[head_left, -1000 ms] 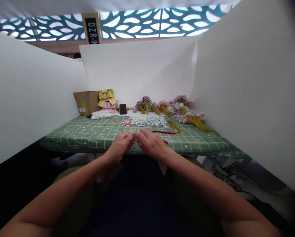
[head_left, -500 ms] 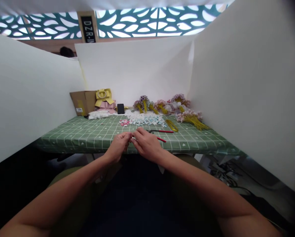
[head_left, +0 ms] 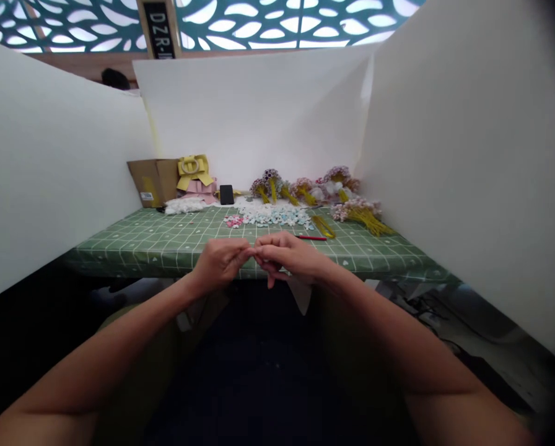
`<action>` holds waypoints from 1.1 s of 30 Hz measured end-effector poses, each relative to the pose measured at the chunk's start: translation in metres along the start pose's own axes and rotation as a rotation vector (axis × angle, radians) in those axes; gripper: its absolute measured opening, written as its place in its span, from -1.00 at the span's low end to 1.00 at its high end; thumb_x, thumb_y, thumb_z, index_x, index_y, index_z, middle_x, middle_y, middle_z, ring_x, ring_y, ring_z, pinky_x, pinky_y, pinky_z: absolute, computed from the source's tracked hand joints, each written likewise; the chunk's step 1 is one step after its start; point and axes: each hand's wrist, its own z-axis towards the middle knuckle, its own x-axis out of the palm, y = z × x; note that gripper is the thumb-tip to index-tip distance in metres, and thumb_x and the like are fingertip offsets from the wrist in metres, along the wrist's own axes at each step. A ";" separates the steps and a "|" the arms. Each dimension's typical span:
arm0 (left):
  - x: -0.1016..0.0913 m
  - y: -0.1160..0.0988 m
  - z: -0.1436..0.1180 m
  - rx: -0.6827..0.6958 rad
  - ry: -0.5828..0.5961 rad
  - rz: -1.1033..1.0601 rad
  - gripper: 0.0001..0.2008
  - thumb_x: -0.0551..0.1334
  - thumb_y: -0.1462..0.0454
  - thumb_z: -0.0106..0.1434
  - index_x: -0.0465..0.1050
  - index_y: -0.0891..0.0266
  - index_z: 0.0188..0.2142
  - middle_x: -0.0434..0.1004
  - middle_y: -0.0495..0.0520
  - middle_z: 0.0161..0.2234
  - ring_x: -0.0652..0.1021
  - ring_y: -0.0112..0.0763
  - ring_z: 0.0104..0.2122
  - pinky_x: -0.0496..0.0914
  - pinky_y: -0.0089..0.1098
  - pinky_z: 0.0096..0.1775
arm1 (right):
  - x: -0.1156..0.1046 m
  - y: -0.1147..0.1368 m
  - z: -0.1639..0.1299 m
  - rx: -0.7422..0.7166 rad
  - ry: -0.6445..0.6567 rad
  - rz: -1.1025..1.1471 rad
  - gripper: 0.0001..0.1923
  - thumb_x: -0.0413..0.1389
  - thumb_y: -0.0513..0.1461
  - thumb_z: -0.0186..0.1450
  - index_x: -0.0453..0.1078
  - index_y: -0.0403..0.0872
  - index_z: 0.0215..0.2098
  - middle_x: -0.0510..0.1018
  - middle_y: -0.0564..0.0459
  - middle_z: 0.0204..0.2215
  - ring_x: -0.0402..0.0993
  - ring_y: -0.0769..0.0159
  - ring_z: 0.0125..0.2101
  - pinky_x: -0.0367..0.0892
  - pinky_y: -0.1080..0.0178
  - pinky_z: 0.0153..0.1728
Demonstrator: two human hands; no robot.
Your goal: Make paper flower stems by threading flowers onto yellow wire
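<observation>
Both forearms come in from the bottom of the view, meeting at the near edge of the worktop (head_left: 133,248). Left hand (head_left: 219,263) and right hand (head_left: 289,254) are fingertip to fingertip, both curled into a pinch around something tiny between them. The piece itself is hidden by the fingers; can't tell what it is or which hand carries it. Spare right fingers hang loose below the pinch.

Judging by the stock behind, it's likely a small flower piece or thin stem: near weightless, soft, easy to crush or drop. Fingertip pinch at the stem end looks like the sensible hold, not the petals.

Just past the hands: a red-handled tool (head_left: 311,238) flat on the green checked cloth, untouched. Beside it a short bundle of yellow stems (head_left: 324,227).

Mid worktop: scatter of loose small blossoms (head_left: 272,215), mostly white and pale blue, with a pink cluster at its left end.

Far edge, left to right: cardboard box (head_left: 152,181), yellow bow (head_left: 191,168) on top of pink material, a small black object (head_left: 226,194) standing upright, then finished bouquets (head_left: 305,189) lying on their sides, with one more bunch (head_left: 361,214) with long yellow stems nearer the right.

White partition boards (head_left: 259,118) close off three sides.
</observation>
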 end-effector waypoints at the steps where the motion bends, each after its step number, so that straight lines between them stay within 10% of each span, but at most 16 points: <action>1: 0.005 0.007 0.000 -0.087 -0.001 -0.071 -0.64 0.15 0.10 0.24 0.32 0.26 -0.60 0.29 -0.02 -0.61 0.30 -0.50 -0.57 0.16 -0.45 -0.47 | 0.001 -0.007 0.003 0.038 -0.052 -0.025 -0.75 -0.16 -0.20 0.35 0.20 -0.08 -0.46 0.21 0.23 -0.68 0.13 0.49 -0.71 0.22 0.35 -0.55; 6: 0.028 0.031 -0.001 -0.629 -0.027 -0.650 -0.61 0.10 -0.02 0.25 0.20 0.23 -0.51 -0.05 -0.20 -0.70 -0.03 -0.61 -0.72 -0.12 -0.52 -0.66 | 0.008 -0.035 0.012 -0.188 -0.387 -0.667 -0.83 -0.04 -0.23 0.34 0.35 -0.13 -0.22 0.45 -0.06 -0.26 0.35 0.34 -0.34 0.22 0.31 -0.33; 12: 0.023 0.019 0.000 -0.640 0.002 -0.768 -0.62 0.09 -0.01 0.27 0.22 0.23 -0.48 -0.13 -0.21 -0.68 -0.07 -0.62 -0.71 -0.14 -0.53 -0.66 | 0.007 -0.032 0.008 -0.285 -0.348 -1.093 -0.77 -0.13 -0.26 0.38 0.34 -0.13 -0.29 0.42 -0.07 -0.32 0.30 0.31 -0.34 0.12 0.31 -0.40; 17: 0.006 -0.004 -0.001 -0.206 -0.028 -0.213 -0.61 0.07 0.09 0.31 0.28 0.27 -0.55 0.17 -0.07 -0.62 0.20 -0.56 -0.61 0.10 -0.49 -0.52 | 0.002 -0.007 -0.001 -0.261 -0.322 -0.658 -0.81 -0.09 -0.27 0.31 0.28 -0.12 -0.43 0.36 0.08 -0.53 0.24 0.42 -0.52 0.13 0.34 -0.47; 22: -0.004 -0.004 0.000 0.079 0.035 0.105 -0.67 0.15 0.10 0.24 0.36 0.26 -0.55 0.27 -0.03 -0.60 0.27 -0.50 -0.55 0.15 -0.44 -0.43 | -0.003 0.002 -0.003 -0.051 0.004 0.050 -0.79 -0.14 -0.26 0.30 0.15 -0.06 -0.50 0.17 0.26 -0.71 0.10 0.52 -0.72 0.23 0.37 -0.53; 29: 0.026 0.032 0.000 -0.623 0.037 -0.616 -0.61 0.05 -0.03 0.28 0.20 0.21 -0.48 -0.08 -0.19 -0.67 -0.05 -0.59 -0.71 -0.12 -0.52 -0.65 | 0.010 -0.040 0.013 -0.193 -0.415 -0.842 -0.83 -0.06 -0.28 0.31 0.36 -0.13 -0.25 0.44 -0.07 -0.26 0.35 0.32 -0.32 0.18 0.30 -0.34; 33: 0.025 0.026 -0.001 -0.620 0.040 -0.710 -0.62 0.04 -0.04 0.29 0.23 0.21 -0.44 -0.11 -0.20 -0.65 -0.07 -0.60 -0.70 -0.14 -0.53 -0.66 | 0.010 -0.037 0.010 -0.258 -0.334 -1.114 -0.80 -0.10 -0.30 0.35 0.36 -0.13 -0.29 0.43 -0.06 -0.33 0.30 0.30 -0.35 0.10 0.30 -0.40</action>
